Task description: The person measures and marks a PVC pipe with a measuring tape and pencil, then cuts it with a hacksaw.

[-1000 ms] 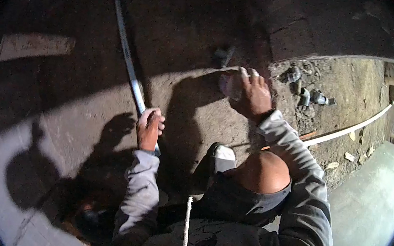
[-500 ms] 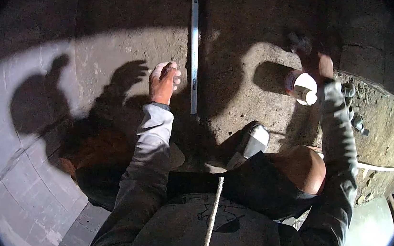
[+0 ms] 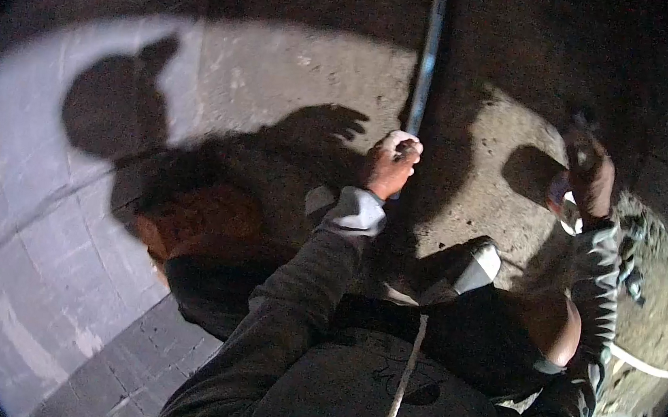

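Note:
My left hand (image 3: pixel 391 164) has its fingers curled in and overlaps the lower end of a long, narrow pipe (image 3: pixel 426 63) that runs away from me over the rough ground. The pipe is pale and shiny. My right hand (image 3: pixel 590 170) is in shadow on the right, fingers bent round a small dark object (image 3: pixel 585 118) whose kind I cannot tell. Just beneath that hand stands a round container (image 3: pixel 568 207) with a white top, largely covered by the hand and wrist.
A rough raised block (image 3: pixel 661 267) on the right has small objects (image 3: pixel 632 280) along its near side and a white strip (image 3: pixel 643 361) across it. Pale paving tiles (image 3: pixel 27 258) cover the left. My shoe (image 3: pixel 478 268) rests on the gritty ground (image 3: pixel 485 167).
The view has shifted, carrying the scene right and down. My left hand has gone from beside the pipe to over its near end. My right hand now covers more of the container.

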Motion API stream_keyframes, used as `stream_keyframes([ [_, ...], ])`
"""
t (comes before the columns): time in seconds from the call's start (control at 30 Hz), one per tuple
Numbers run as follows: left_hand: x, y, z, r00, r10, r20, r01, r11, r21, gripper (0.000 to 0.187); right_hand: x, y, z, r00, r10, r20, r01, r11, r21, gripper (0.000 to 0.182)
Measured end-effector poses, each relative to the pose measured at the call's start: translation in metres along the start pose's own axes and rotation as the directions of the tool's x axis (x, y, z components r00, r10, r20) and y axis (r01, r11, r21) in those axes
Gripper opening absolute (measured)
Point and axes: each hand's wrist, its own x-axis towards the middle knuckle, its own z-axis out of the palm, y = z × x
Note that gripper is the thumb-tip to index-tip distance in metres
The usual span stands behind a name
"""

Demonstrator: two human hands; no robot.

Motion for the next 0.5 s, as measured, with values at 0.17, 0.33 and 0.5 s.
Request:
stream_keyframes([
  [0.17,0.012,0.006,-0.011,0.981,-0.018,0.194,0.048,0.988,-0.149,0.035,-0.096,0.032,0.01,0.958,0.203,0.2,0.027,0.635,-0.772,0.053],
  [0.33,0.021,0.033,0.007,0.99,-0.104,0.091,0.099,0.993,0.057,0.025,-0.185,0.099,-0.007,0.993,0.082,-0.081,-0.103,0.943,-0.317,0.027],
  [0.5,0.035,0.058,0.036,0.976,0.115,0.183,-0.14,0.982,0.127,0.02,-0.301,0.107,-0.08,0.59,0.18,-0.787,-0.523,0.828,-0.203,0.017],
])
